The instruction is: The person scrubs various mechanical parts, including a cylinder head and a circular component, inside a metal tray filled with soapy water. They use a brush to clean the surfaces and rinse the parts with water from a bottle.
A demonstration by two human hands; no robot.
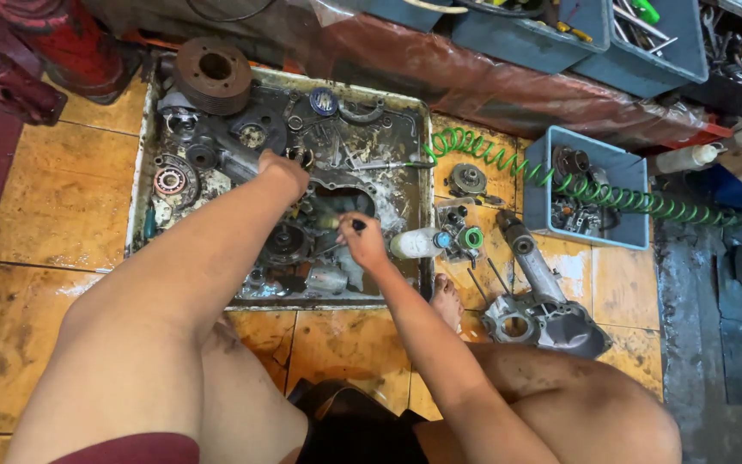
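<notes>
A wide, shallow metal wash tray (141,163) lies on the yellow tiled floor (53,198), full of dirty liquid and stripped engine parts: a ribbed cylinder (214,73) on its far left corner, a bearing (169,180) near its left wall, gears and covers spread between. To the right of the tray, a grey engine casing (536,314) rests on the tiles beside the person's bare foot (446,301), and a blue bin (624,193) of more parts stands further back with a green coiled air hose (560,185) running across it.

Judging from this spread, the dismantling looks largely done and the cleaning is under way; many parts in the tray remain grimy, so much seems left.

The left hand (285,172) reaches into the tray's middle, its grip closed around something small that I cannot make out. The right hand (362,241) holds a thin black-handled tool (345,234) in a narrow grip, its tip at a round part (287,243) in the tray's near centre. A white squeeze bottle (414,243) lies just right of that hand.
</notes>
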